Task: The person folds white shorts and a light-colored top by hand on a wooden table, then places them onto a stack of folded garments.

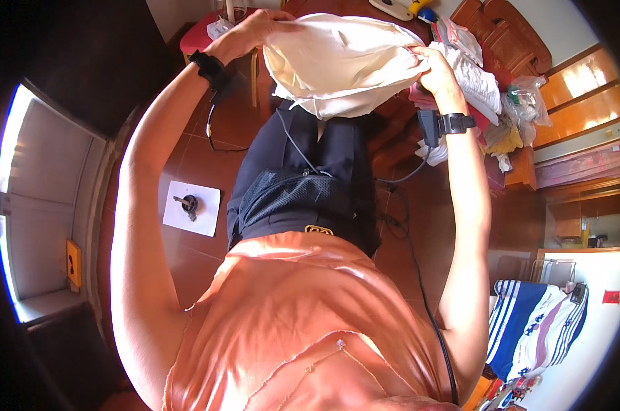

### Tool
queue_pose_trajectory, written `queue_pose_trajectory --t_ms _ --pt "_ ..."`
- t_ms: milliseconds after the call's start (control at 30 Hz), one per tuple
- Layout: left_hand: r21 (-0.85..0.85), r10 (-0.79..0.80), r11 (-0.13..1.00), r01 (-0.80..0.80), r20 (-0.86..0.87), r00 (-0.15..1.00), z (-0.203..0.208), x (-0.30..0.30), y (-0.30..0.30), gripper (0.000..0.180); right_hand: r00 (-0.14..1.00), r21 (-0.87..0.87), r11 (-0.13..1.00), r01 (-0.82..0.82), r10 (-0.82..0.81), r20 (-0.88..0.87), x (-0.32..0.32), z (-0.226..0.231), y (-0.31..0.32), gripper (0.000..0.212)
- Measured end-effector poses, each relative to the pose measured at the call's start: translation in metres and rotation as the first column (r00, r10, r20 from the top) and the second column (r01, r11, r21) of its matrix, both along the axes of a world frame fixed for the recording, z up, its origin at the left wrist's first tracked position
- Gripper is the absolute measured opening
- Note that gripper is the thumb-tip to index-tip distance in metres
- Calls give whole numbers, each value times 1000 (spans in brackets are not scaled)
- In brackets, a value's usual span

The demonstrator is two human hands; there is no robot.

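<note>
1. Cream cloth (341, 61), thin and softly creased, hangs between the fingers of both hands, its upper edge drawn wide and its middle sagging into a rounded, pouch-like fold. Its lower edge is uneven, hanging nearer the body than the fingers.
2. The left hand (263, 29) has its fingers closed on the cloth's left upper corner; the tips lie flat along the fabric, and their exact grip is partly lost in the glare.
3. The right hand (437, 72) pinches the right edge, thumb and fingers clamped together on a bunched, crumpled bit of the cloth.
4. Just behind each set of fingers, a dark band circles the wrist: the left band (208, 68) and the right band (456, 123), each with a boxy black module.
5. Right of the right fingers rises a loose pile (478, 85) of folded white and coloured fabrics, with a crinkled, clear plastic bag (529, 103) at its outer side.
6. Beyond the right fingers stands carved, glossy reddish wood (498, 34).
7. Near the left fingers, on their outer side, is a red stool (199, 40).
8. Well below the left fingers, a flat white sheet (213, 212) lies on smooth brown tiles (187, 161), bearing a dark, roundish object (189, 203) with a stubby projection.
</note>
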State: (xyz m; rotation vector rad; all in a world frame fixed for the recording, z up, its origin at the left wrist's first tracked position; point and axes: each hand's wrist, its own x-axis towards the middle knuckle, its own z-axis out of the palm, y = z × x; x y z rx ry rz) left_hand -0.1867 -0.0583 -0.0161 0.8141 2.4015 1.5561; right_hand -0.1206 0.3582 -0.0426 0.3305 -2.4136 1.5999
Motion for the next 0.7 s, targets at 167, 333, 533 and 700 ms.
queue_pose_trajectory --t_ms 167,333,533,700 --pt "261 -31 965 5 96 995 1 -18 -34 31 888 -724 689 -39 356 291 52 43 -38 25" --pt "237 98 969 -65 -129 987 10 0 -47 18 955 -313 914 -257 289 60 105 62 -81 26" --pt "235 326 932 -276 -212 921 22 74 -26 20 945 -625 780 26 186 270 94 64 -111 26" --pt "90 -401 909 406 -66 913 4 138 22 23 975 -682 726 -90 203 88 112 60 -158 29"
